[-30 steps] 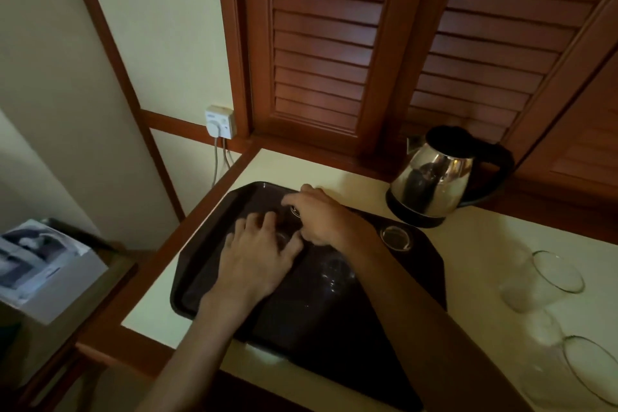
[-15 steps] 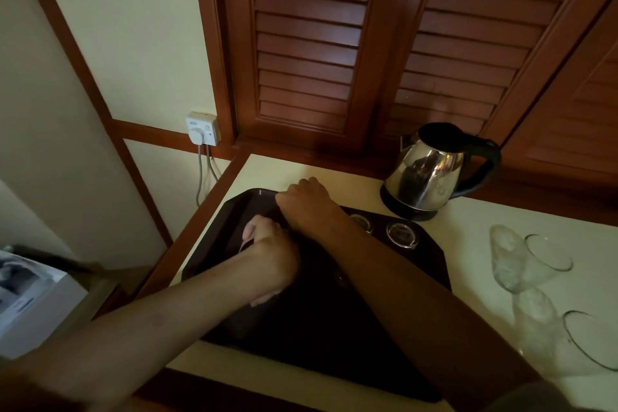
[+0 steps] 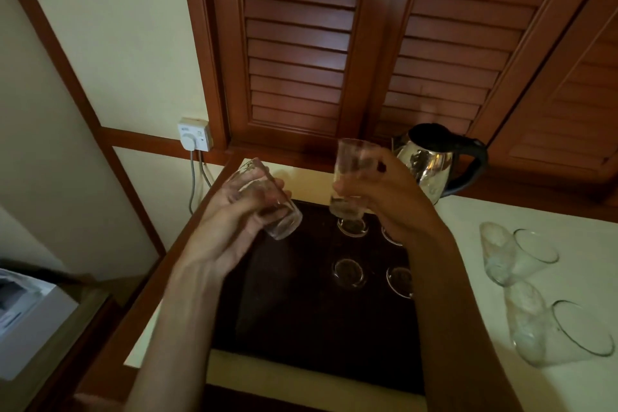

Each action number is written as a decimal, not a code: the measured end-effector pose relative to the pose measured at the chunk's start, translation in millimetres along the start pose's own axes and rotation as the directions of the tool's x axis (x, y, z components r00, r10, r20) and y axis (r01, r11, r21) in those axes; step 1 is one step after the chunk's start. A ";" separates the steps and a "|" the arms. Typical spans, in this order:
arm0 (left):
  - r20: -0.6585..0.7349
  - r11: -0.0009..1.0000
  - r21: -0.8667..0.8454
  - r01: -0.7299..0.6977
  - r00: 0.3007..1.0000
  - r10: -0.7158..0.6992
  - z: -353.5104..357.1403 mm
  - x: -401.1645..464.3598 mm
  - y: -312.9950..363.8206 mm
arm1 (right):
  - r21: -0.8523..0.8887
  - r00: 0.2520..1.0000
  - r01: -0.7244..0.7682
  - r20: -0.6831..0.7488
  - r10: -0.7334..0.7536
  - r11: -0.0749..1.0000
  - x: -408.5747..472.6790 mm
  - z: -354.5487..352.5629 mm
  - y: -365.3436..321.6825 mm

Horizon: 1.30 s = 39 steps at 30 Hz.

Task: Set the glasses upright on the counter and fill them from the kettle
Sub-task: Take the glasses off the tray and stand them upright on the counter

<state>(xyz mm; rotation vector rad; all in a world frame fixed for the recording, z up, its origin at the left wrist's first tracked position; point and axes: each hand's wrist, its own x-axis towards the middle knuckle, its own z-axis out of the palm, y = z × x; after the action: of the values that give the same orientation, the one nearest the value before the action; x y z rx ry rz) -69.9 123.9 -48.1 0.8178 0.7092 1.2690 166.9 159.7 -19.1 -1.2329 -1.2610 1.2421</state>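
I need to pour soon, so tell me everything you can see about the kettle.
The kettle is a rounded, shiny metal jug with a black lid, a black curved handle on its right side and a short spout toward the left. It stands upright at the back of the pale counter, just below the wooden shutters. No hand touches it; the right hand, gripping a glass, partly covers its lower left. Its base and any water inside cannot be seen.

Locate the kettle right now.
In the head view, the kettle stands on the counter at the back, against the louvred doors, just beyond the tray's far right corner and behind the right hand.
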 end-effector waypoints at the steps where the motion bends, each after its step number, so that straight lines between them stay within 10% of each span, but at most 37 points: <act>1: -0.029 0.995 -0.094 -0.025 0.999 0.023 8.8 -0.5 -5.8 | 0.047 1.000 0.001 0.019 -0.002 0.999 -2.3 -0.6 1.9; 9: -0.166 0.968 0.212 -0.133 0.971 0.170 61.8 -6.4 -9.5 | 0.173 0.997 0.068 0.018 -0.072 0.983 -13.3 -7.8 2.1; 19: 0.094 0.843 0.459 -0.280 0.959 0.268 134.8 -9.9 -39.6 | 0.231 0.973 0.180 -0.184 -0.138 0.956 -41.0 -59.9 2.3; 39: 0.172 0.769 0.556 -0.316 0.949 0.265 412.0 -40.2 -237.8 | 0.215 0.954 0.295 -0.128 -0.272 0.931 -126.4 -378.5 32.6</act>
<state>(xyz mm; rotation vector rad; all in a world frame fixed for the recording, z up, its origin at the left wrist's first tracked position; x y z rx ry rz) 392.0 5.3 -26.3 1.5270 0.9470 1.2943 551.9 50.5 -34.2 -0.8945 -1.1416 1.0706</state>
